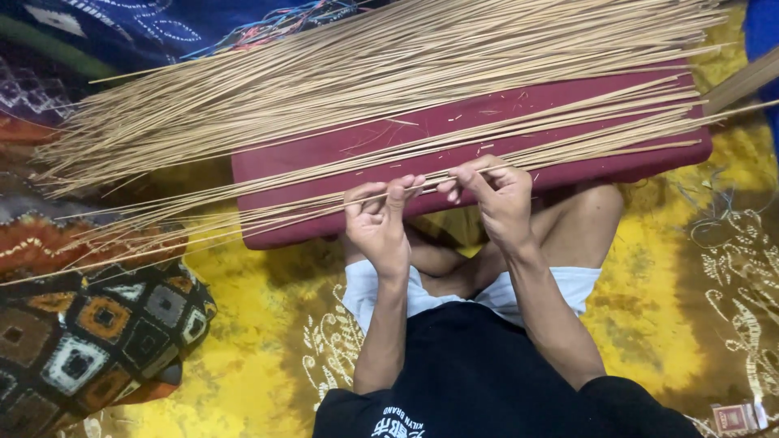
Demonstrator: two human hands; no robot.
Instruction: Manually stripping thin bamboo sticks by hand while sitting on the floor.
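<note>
Head view shows both hands raised over a maroon board [341, 150], the left hand [378, 221] and right hand [499, 197] each pinching one thin stick [410, 188] between fingertips. It runs across the board's near edge, beside a big pile of sticks [324, 81] fanned over it.

A thin stick [422, 185] is pinched between the fingertips of the left hand [378, 223] and right hand [499, 195], just above the near edge of a maroon cushion [487, 122]. Many long pale sticks [349, 73] are fanned across the cushion. A yellow patterned cloth [243, 324] is spread beneath; a patchwork pillow [89, 341] is seen at left.
</note>
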